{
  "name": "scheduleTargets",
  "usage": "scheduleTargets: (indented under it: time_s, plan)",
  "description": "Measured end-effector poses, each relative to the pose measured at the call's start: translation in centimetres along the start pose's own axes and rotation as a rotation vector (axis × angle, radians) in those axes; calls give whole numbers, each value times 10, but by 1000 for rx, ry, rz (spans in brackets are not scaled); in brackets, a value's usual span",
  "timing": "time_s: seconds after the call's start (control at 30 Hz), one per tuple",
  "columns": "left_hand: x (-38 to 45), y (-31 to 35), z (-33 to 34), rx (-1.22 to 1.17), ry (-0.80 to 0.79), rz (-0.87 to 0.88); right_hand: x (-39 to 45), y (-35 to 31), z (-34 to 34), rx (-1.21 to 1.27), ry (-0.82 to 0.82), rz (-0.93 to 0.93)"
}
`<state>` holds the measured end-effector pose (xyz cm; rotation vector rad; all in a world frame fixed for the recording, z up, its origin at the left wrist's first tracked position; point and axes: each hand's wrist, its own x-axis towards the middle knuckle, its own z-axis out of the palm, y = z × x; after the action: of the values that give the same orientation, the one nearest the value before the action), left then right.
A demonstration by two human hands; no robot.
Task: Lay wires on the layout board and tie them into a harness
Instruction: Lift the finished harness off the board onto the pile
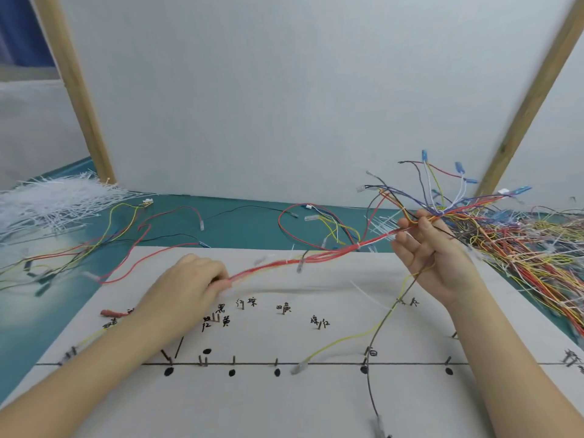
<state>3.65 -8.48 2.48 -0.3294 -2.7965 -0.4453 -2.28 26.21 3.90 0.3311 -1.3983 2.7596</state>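
Harness [303, 259] between pinching fingers [221, 281] of both hands.

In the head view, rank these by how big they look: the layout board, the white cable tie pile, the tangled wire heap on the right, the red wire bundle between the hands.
1. layout board, nearest the camera
2. tangled wire heap
3. white cable tie pile; close to the heap, and both are cut off by the frame
4. red wire bundle

Head-worn view, forward and down, close over layout board [284, 406]
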Motion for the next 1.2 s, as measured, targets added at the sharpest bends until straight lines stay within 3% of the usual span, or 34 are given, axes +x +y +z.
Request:
scheduleTargets:
  time_s: [0.1, 0.17, 0.27, 0.33, 0.4, 0.47, 0.5, 0.57, 0.63, 0.7, 0.77, 0.83, 0.9, 0.97, 1.03, 1.1, 1.2]
  plan:
    - [-1, -1, -16, -186, 166, 20, -1, -7, -1, 44, -34, 5]
    - [2, -4, -26, -283, 192, 33, -3, -15, -1, 101, -165, 56]
    - [13, -11, -34, -608, 113, 12, -6, -29, 4, 205, -357, 113]
    - [20, -15, -39, -762, 0, -24, -4, -33, 11, 195, -338, 71]
    - [22, -14, -38, -635, -133, -29, -4, -31, 21, 140, -202, 4]
    - [19, -3, -34, -338, -262, -6, -3, -26, 29, 167, -102, -25]
    - [14, 6, -31, -144, -245, 34, -3, -24, 31, 185, -57, -30]
    - [1, 31, -16, 100, 15, 229, -3, -24, 37, 180, 58, -51]
    - [-17, 69, -3, -7, 137, 391, -3, -24, 41, 139, 115, -78]
    - [-27, 113, 5, -204, -97, 363, -3, -24, 48, 95, 119, -97]
    - [-26, 148, 21, -423, -385, 211, -5, -25, 55, 17, 138, -120]
    - [-16, 173, 29, -645, -519, 96, -8, -28, 60, -135, 165, -153]
    - [-8, 185, 30, -1031, -571, 38, -11, -32, 59, -321, 209, -199]
    - [0, 177, 29, -1160, -465, 42, -11, -38, 52, -488, 286, -261]
    - [13, 155, 17, -902, -262, 66, -11, -45, 44, -544, 330, -296]
    - [27, 124, 8, -442, -163, 55, -12, -50, 39, -465, 317, -249]
    - [39, 84, 9, 61, -291, -43, -11, -49, 38, -541, 307, -177]
